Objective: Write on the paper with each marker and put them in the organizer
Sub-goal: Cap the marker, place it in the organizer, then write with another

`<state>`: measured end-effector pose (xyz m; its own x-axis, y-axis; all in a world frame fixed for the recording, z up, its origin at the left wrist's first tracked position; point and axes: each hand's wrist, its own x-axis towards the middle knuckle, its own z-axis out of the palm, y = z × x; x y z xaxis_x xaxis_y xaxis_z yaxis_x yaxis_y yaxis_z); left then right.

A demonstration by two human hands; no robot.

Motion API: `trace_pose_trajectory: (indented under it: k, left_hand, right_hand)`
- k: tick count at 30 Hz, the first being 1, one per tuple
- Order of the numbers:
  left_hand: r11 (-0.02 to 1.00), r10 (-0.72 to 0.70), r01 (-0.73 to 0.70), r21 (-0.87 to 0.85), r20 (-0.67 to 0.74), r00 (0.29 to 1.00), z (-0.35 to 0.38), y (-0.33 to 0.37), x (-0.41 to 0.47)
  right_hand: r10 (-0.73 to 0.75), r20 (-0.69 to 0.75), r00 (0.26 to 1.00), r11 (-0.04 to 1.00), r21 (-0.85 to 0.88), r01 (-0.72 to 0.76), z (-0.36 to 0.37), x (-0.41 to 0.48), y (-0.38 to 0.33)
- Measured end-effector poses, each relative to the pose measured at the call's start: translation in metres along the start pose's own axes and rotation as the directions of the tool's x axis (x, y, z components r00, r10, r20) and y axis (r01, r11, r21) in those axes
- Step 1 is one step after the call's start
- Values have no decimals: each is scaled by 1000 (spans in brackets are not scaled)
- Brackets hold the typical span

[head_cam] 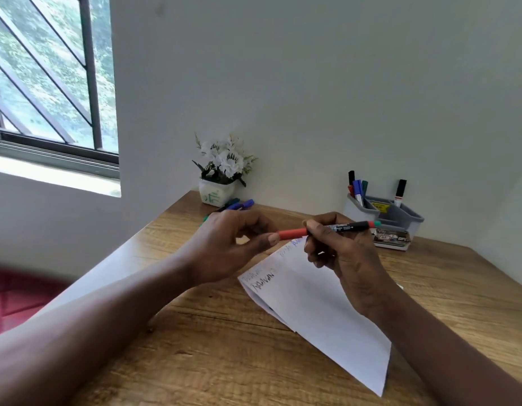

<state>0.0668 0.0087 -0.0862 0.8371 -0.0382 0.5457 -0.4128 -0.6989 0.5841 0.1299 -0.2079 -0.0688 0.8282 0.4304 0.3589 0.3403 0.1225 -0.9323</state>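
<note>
Marker (pixel 350 226) held level above the paper (pixel 312 303); I note both hands clamped on it, right hand (pixel 342 253) round the barrel, left hand (pixel 224 247) pinching the red cap (pixel 292 233), likely working it free or on.

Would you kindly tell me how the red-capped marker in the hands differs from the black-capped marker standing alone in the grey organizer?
The red-capped, black-barrelled marker is held level, the left hand pinching its cap, the right hand gripping its barrel; the black-capped, white-barrelled marker stands upright, untouched, in the grey plastic organizer. Both are slim markers.
</note>
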Motion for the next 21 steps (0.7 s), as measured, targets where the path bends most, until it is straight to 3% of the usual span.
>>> trace_pose_trajectory:
  k: [5,9,12,14,17,21]
  left_hand:
    - [936,-128,75,343,136,982,-8,-6,3]
    - [908,-213,108,404,224,951,-2,-1,10]
    - [889,-226,73,452,294,929,5,-4,12]
    - [885,-225,35,464,361,905,4,-5,12]
    - [879,-231,7,477,412,882,4,-8,13]
    - [869,-220,-18,495,419,881,5,-14,17]
  right_hand:
    - [56,-92,994,996,-59,-61,-19,9,9]
    - [86,-110,990,995,53,-80,-33,10,0]
    - [69,-203,977,993,107,-48,-50,17,-8]
    - [36,-340,940,998,64,-15,-64,26,-14]
    - [-38,-559,828,998,-58,7,-90,45,-25]
    - [-128,-671,730,973,-227,-38,-133,77,-42]
